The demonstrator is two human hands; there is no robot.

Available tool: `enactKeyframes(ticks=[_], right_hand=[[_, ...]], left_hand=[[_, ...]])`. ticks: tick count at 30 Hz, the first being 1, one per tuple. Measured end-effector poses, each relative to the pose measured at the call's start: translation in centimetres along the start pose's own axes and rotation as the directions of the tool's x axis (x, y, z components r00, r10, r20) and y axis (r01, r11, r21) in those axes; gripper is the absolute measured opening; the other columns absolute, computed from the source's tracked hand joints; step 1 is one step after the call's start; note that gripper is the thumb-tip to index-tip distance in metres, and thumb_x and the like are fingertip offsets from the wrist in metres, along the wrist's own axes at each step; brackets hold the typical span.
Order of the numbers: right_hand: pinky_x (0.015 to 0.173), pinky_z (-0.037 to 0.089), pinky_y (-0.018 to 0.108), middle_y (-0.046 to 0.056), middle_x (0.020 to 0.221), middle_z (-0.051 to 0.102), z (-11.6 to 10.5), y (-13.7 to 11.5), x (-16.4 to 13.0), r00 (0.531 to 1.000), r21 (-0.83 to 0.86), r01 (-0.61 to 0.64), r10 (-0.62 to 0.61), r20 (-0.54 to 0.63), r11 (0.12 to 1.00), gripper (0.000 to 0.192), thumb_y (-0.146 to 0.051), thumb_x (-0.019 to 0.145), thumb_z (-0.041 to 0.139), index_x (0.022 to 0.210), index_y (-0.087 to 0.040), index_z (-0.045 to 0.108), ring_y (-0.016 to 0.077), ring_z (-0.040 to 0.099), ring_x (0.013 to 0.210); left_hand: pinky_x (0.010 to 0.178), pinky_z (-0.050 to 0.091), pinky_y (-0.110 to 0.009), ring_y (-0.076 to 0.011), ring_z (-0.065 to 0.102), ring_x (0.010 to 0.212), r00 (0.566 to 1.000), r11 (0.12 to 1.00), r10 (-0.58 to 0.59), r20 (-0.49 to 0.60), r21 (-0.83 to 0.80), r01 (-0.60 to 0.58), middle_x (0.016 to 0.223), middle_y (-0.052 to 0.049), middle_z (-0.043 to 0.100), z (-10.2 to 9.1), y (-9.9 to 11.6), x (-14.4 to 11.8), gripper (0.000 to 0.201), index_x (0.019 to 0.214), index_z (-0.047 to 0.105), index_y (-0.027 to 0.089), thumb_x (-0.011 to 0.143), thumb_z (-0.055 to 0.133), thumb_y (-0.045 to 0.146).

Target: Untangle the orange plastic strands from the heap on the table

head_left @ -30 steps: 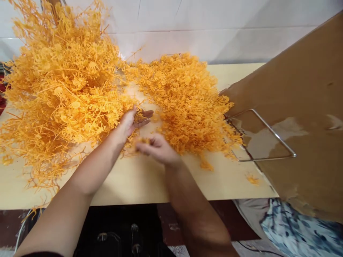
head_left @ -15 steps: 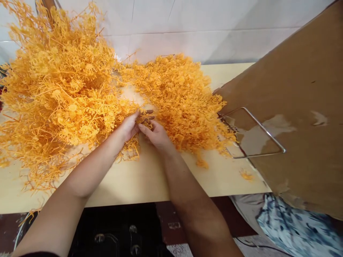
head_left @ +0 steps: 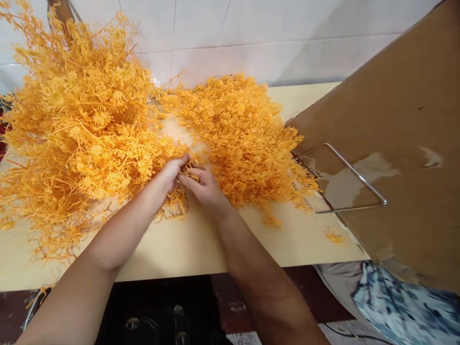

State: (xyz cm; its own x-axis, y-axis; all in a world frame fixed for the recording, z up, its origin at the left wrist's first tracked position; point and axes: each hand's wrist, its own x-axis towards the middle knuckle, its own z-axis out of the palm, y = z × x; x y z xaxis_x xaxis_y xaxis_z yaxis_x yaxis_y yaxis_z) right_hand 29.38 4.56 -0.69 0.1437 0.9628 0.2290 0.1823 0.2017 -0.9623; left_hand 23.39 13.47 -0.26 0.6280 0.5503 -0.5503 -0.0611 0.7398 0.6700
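Note:
At the middle of the table [head_left: 172, 254], my left hand [head_left: 173, 173] is closed round a small orange artificial flower sprig [head_left: 192, 177]. My right hand [head_left: 204, 186] meets it from the right, thumb and fingers pinching the same sprig. The fingers partly hide it. A big loose heap of orange artificial flower sprigs [head_left: 108, 115] rises to the left, its edge against my left hand. Just beyond my right hand, a lower, denser pile of orange sprigs [head_left: 247, 139] lies on the table.
A large brown cardboard sheet or box side [head_left: 402, 120] leans in on the right. A bent metal wire frame [head_left: 354, 172] juts out before it. A stray orange bit [head_left: 333, 236] lies near the table's right edge. White tiled wall [head_left: 223, 28] stands behind. Patterned cloth [head_left: 406, 302] is at lower right.
My hands have drawn slightly down and toward me, and the fingers are more closed around the sprig. Both orange piles look the same.

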Motion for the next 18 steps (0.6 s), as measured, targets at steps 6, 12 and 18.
enactKeyframes(ticks=[6,12,18], right_hand=[[0.055,0.038,0.022,-0.001,0.059,0.051,2.5,-4.2,-1.3,0.886,0.032,0.045,-0.055,0.46,0.998,0.022,-0.028,0.08,0.049,0.063,-0.015,0.054,0.0077,0.045,0.056],[0.041,0.025,0.019,-0.006,0.051,0.04,-3.3,-3.3,-1.3,0.932,0.041,-0.117,0.124,-0.34,0.992,0.018,-0.032,0.073,0.056,0.065,-0.017,0.051,0.0048,0.031,0.044],[0.039,0.024,0.022,-0.006,0.051,0.039,-11.5,-2.3,-2.5,0.734,-0.165,-0.305,0.122,-0.668,0.938,0.021,-0.033,0.064,0.066,0.079,-0.023,0.056,0.0074,0.031,0.041]], left_hand=[[0.053,0.044,-0.021,-0.0077,0.048,0.039,0.993,0.993,0.112,0.049,0.029,-0.113,0.041,0.004,0.046,0.2,0.0,0.0,0.035,0.059,0.045,0.016,0.087,0.039,0.036],[0.067,0.049,-0.026,-0.0113,0.061,0.056,0.98,0.991,0.094,0.177,0.081,-0.11,0.058,-0.004,0.062,-0.4,-0.4,0.6,0.033,0.074,0.055,0.012,0.087,0.038,0.036],[0.064,0.05,-0.027,-0.0132,0.063,0.057,0.968,0.984,0.101,0.228,0.122,-0.131,0.058,-0.005,0.063,-0.4,-0.5,0.5,0.024,0.077,0.05,0.012,0.087,0.038,0.03]])
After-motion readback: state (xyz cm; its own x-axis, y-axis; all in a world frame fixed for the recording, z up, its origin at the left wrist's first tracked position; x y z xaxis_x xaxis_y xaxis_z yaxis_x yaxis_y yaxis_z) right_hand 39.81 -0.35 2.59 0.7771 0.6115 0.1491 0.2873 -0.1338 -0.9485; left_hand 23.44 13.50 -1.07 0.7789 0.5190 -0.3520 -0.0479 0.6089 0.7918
